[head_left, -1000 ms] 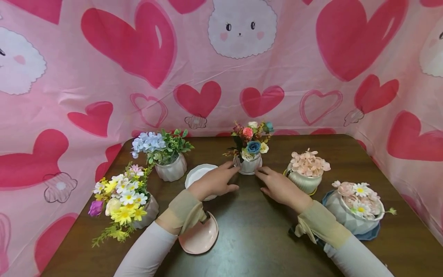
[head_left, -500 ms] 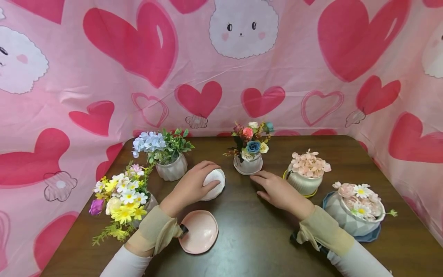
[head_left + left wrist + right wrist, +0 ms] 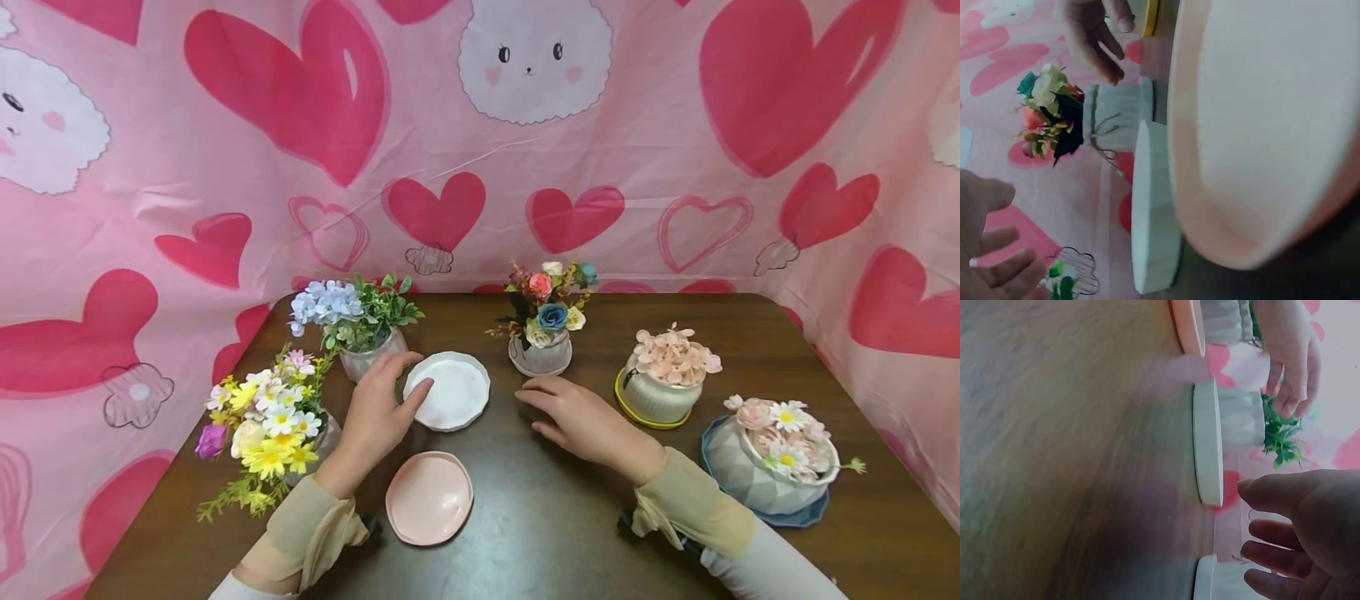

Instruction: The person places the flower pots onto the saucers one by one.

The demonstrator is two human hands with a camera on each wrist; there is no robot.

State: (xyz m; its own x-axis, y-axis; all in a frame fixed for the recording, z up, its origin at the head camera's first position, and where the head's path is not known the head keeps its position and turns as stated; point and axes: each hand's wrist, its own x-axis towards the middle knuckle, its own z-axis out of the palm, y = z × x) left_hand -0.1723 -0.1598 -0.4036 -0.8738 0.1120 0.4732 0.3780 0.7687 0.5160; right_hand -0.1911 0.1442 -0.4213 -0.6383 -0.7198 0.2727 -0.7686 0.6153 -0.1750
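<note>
My left hand [image 3: 378,408] reaches over the table with fingers extended, fingertips right by the pot of blue hydrangeas [image 3: 367,358]. Its thumb overlaps the left rim of the white saucer [image 3: 453,387] in the head view. In the left wrist view the same hand [image 3: 1000,247] shows loosely spread fingers and holds nothing. My right hand [image 3: 588,421] hovers palm down, its fingers relaxed, in front of the pot of mixed roses [image 3: 542,357], which stands on a pale saucer. The right wrist view shows this hand [image 3: 1316,537] beside the white saucer [image 3: 1209,447], gripping nothing.
Nearest me lies a pink saucer [image 3: 430,498]. At left stands a pot of yellow and white daisies [image 3: 273,429]. On the right are a peach hydrangea pot [image 3: 663,396] on a yellow-rimmed saucer and a faceted white pot [image 3: 772,475] on a blue saucer.
Both hands have come away from the rose pot. My left hand passed back over the white saucer and left to the hydrangea pot; my right hand drew slightly back.
</note>
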